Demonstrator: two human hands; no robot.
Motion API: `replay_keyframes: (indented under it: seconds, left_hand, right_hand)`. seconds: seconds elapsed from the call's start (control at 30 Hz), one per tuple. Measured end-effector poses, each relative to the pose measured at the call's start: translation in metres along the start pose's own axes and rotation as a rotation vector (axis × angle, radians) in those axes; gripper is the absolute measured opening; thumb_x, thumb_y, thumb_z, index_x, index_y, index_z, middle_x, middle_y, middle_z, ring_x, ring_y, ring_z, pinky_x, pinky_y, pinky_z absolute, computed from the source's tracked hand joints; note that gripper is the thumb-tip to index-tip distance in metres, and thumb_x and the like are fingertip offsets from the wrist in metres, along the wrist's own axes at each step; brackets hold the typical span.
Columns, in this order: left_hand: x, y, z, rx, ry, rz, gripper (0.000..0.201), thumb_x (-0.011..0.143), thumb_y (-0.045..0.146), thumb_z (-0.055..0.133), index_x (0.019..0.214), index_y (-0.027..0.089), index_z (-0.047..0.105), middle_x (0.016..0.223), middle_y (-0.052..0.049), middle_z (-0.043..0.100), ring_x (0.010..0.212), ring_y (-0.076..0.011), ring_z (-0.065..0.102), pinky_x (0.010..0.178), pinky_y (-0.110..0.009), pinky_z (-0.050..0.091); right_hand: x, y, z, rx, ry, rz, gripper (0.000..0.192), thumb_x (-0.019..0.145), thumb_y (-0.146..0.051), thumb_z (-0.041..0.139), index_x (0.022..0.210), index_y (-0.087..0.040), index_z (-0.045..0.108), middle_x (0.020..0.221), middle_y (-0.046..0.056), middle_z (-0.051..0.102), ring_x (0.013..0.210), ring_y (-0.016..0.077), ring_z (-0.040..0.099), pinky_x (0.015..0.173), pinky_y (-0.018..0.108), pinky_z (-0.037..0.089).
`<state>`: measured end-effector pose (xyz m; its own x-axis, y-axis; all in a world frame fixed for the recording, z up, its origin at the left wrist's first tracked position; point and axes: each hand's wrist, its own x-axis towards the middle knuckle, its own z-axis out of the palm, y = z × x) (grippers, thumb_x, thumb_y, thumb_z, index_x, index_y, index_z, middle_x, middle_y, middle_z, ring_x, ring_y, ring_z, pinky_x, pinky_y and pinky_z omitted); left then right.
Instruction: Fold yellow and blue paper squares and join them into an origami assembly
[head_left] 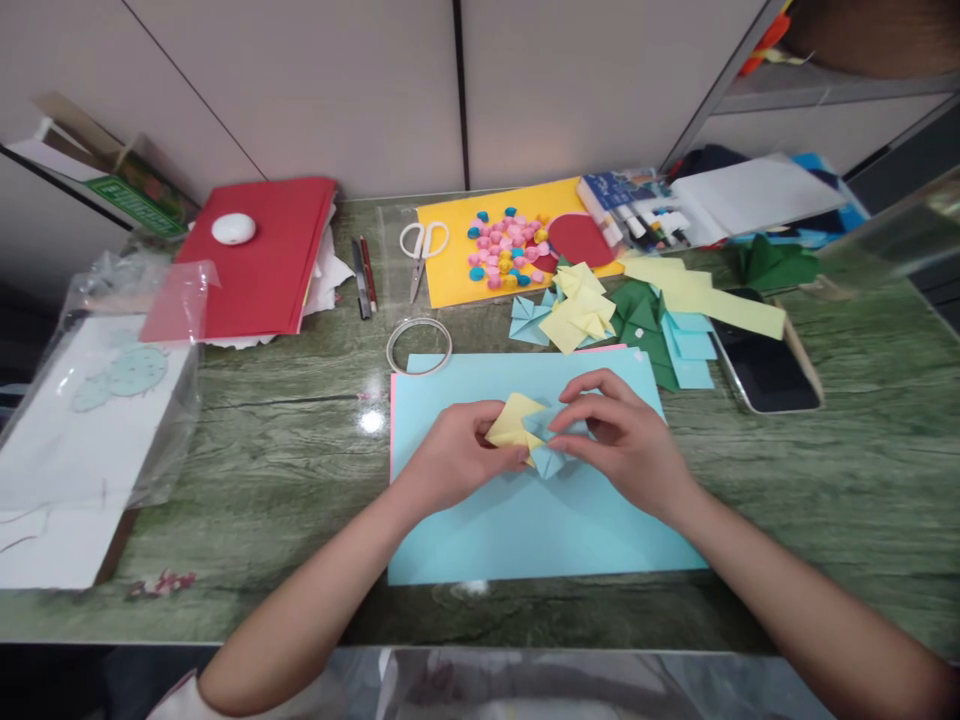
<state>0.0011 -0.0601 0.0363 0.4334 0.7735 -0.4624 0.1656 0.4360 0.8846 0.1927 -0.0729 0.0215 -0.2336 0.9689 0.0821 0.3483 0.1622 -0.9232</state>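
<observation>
Over a stack of light blue paper (465, 540), both hands meet at two small folded paper pieces. My left hand (459, 455) pinches the yellow folded paper piece (517, 415) between thumb and fingers. My right hand (619, 435) has its fingers closed on the blue folded paper piece (550, 460), which touches the yellow one; the fingers cover part of it. Whether the two pieces are joined I cannot tell. Just beyond the stack lie more folded pieces, yellow (577, 310) and blue (529, 318), beside green folded paper (643, 325).
Behind the stack are a roll of tape (419, 322), white-handled scissors (421, 260) and yellow card (446, 275) with several coloured pebble-like bits. A phone (772, 365) lies right, near yellow strips (720, 298). At left are a red folder (247, 270) and a plastic-sleeved drawing (97, 440).
</observation>
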Motion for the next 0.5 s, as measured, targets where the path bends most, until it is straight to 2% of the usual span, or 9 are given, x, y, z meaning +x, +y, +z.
replay_keyframes:
  seconds: [0.13,0.27,0.33,0.4,0.5]
  left_hand:
    - [-0.0006,0.0033,-0.0016,-0.105,-0.064,0.005,0.018,0.067,0.020,0.065,0.083,0.013,0.063,0.074,-0.001,0.062,0.068,-0.0140,0.060,0.066,-0.028,0.051]
    - [0.0002,0.0020,-0.0017,-0.191,-0.102,-0.010,0.017,0.073,0.027,0.061,0.080,0.012,0.063,0.070,-0.001,0.061,0.068,-0.0135,0.058,0.066,-0.030,0.053]
    - [0.0014,-0.0002,-0.0011,-0.195,-0.083,-0.026,0.019,0.073,0.031,0.062,0.077,0.012,0.062,0.068,-0.001,0.061,0.066,-0.0128,0.058,0.065,-0.029,0.053]
    - [0.0025,-0.0019,-0.0010,-0.199,-0.055,-0.028,0.021,0.073,0.033,0.062,0.078,0.012,0.063,0.070,-0.001,0.063,0.067,-0.0136,0.060,0.066,-0.030,0.053]
    - [0.0035,-0.0027,-0.0014,-0.209,-0.019,-0.024,0.023,0.072,0.035,0.063,0.080,0.013,0.064,0.073,-0.002,0.065,0.071,-0.0154,0.061,0.068,-0.033,0.053]
  right_hand:
    - [0.0010,0.0028,0.0012,0.100,0.031,-0.011,0.021,0.068,-0.021,0.072,0.086,-0.028,0.064,0.091,0.001,0.047,0.080,0.0139,0.051,0.061,0.025,0.042]
    - [0.0019,0.0035,0.0027,0.144,0.045,0.018,0.031,0.065,-0.023,0.074,0.093,-0.030,0.061,0.090,0.000,0.049,0.076,0.0133,0.049,0.062,0.026,0.042]
    - [0.0028,0.0036,0.0029,0.208,0.049,0.091,0.038,0.064,-0.024,0.074,0.098,-0.030,0.058,0.090,0.000,0.050,0.075,0.0130,0.050,0.062,0.025,0.043]
    - [0.0041,0.0035,0.0020,0.256,0.028,0.195,0.034,0.069,-0.027,0.070,0.100,-0.028,0.055,0.085,-0.001,0.051,0.072,0.0125,0.052,0.059,0.024,0.044]
    - [0.0058,0.0031,-0.0007,0.218,-0.045,0.301,0.013,0.077,-0.034,0.060,0.081,-0.022,0.056,0.068,-0.003,0.048,0.062,0.0105,0.050,0.055,0.022,0.043]
